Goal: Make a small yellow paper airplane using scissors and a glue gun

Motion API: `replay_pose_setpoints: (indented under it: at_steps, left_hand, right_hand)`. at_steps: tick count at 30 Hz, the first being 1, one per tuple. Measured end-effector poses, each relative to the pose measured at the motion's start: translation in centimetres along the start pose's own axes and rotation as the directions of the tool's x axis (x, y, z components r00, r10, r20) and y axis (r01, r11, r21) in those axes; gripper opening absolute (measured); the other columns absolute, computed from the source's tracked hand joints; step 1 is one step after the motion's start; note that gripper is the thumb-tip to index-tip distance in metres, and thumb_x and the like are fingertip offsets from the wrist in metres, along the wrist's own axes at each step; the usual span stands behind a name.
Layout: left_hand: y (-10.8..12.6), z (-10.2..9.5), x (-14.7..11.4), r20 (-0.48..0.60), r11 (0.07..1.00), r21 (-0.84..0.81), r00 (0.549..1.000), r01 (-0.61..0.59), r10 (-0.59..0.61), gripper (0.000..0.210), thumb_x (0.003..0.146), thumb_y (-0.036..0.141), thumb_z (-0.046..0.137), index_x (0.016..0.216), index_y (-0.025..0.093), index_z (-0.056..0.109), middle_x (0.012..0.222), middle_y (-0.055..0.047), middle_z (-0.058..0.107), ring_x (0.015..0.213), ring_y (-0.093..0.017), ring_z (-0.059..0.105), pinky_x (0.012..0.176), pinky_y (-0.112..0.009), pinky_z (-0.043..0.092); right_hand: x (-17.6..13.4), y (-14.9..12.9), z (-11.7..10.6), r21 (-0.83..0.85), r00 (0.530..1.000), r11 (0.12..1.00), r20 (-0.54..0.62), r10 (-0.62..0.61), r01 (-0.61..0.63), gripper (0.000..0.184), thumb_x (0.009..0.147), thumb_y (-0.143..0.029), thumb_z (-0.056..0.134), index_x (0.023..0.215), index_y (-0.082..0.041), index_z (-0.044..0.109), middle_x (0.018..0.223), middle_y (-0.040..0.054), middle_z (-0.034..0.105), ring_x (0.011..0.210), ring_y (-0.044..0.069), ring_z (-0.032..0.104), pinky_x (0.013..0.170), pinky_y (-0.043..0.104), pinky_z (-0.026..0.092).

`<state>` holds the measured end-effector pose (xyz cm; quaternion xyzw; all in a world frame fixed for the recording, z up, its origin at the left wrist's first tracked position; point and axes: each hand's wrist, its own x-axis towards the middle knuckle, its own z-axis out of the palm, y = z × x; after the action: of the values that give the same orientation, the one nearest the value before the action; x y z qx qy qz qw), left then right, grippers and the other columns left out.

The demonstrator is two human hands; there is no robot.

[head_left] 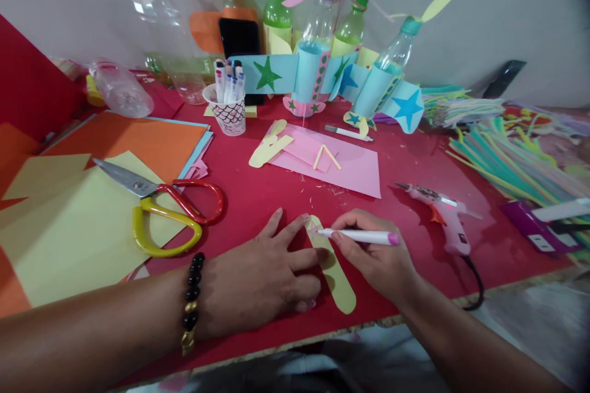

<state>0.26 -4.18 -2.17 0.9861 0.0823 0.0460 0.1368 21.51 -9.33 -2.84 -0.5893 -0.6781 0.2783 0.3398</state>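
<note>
A long pale yellow paper strip (pixel 338 285) with rounded ends lies on the red tabletop in front of me. My left hand (pixel 262 276) rests flat beside it, fingers spread, with fingertips touching the strip's left edge. Pinched in my right hand (pixel 375 252) is a white marker (pixel 362 236) with a pink end. Its tip meets the strip near the upper end, where faint pink lines show. Beyond the hands, pink paper (pixel 354 163) carries smaller yellow cutouts (pixel 271 148). Large scissors (pixel 173 206) with red and yellow handles lie open to the left.
A pink glue gun (pixel 442 215) with a black cord lies at right, near a purple stapler-like object (pixel 530 227) and pipe cleaners (pixel 502 159). Decorated bottles (pixel 313 67) and a cup of markers (pixel 228 113) stand at the back. Coloured sheets (pixel 69 221) cover the left side.
</note>
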Motion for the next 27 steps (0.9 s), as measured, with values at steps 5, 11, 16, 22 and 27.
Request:
replay_pose_setpoints:
  at_steps: [5, 11, 16, 22, 27]
  left_hand:
    - [-0.04, 0.13, -0.07, 0.009, 1.000, 0.000, 1.000, 0.008, -0.008, 0.020, 0.094, 0.036, 0.043, 0.099, 0.029, 0.062, 0.115, -0.002, 0.056, 0.136, -0.032, 0.021, 0.108, -0.063, 0.013]
    - [-0.03, 0.18, -0.19, -0.008, 1.000, 0.000, 1.000, 0.001, -0.001, 0.017, 0.092, 0.036, 0.047, 0.099, 0.029, 0.062, 0.118, -0.002, 0.055, 0.137, -0.032, 0.021, 0.108, -0.062, 0.014]
    - [-0.12, 0.22, -0.20, -0.010, 1.000, -0.003, 1.000, -0.006, 0.006, 0.018, 0.093, 0.036, 0.047, 0.100, 0.030, 0.062, 0.124, 0.000, 0.053, 0.137, -0.033, 0.020, 0.108, -0.063, 0.014]
    - [-0.14, 0.17, -0.22, 0.040, 1.000, -0.003, 0.999, 0.001, -0.001, 0.021, 0.094, 0.036, 0.042, 0.103, 0.030, 0.061, 0.133, 0.002, 0.047, 0.137, -0.037, 0.017, 0.106, -0.067, 0.014]
    - [-0.12, 0.12, -0.28, 0.031, 1.000, 0.001, 1.000, -0.002, 0.002, 0.016, 0.092, 0.034, 0.048, 0.101, 0.031, 0.061, 0.133, 0.002, 0.046, 0.137, -0.035, 0.019, 0.107, -0.065, 0.017]
  right_hand:
    - [0.28, -0.26, 0.18, 0.012, 1.000, 1.000, 0.020, -0.015, 0.014, 0.008, 0.085, -0.023, 0.055, 0.083, -0.018, 0.061, 0.070, -0.0010, 0.062, 0.058, 0.010, 0.053, 0.053, 0.020, 0.041]
    - [0.42, -0.13, 0.51, -0.014, 1.000, 1.000, 0.013, -0.018, 0.018, 0.005, 0.085, -0.021, 0.056, 0.084, -0.019, 0.061, 0.070, -0.0020, 0.062, 0.057, 0.009, 0.052, 0.052, 0.019, 0.040]
    - [0.42, -0.12, 0.51, -0.019, 0.999, 1.000, 0.023, -0.024, 0.024, 0.005, 0.083, -0.020, 0.057, 0.080, -0.018, 0.061, 0.065, -0.0027, 0.060, 0.054, 0.008, 0.049, 0.050, 0.019, 0.039]
    - [0.35, -0.15, 0.35, 0.007, 0.999, 1.000, 0.045, -0.030, 0.030, 0.004, 0.081, -0.018, 0.058, 0.079, -0.017, 0.061, 0.063, -0.0030, 0.058, 0.053, 0.008, 0.047, 0.049, 0.019, 0.038]
    - [0.32, -0.29, 0.21, 0.057, 0.997, 0.998, 0.072, -0.033, 0.029, 0.005, 0.081, -0.016, 0.057, 0.079, -0.016, 0.061, 0.064, -0.0029, 0.058, 0.053, 0.008, 0.047, 0.049, 0.018, 0.038]
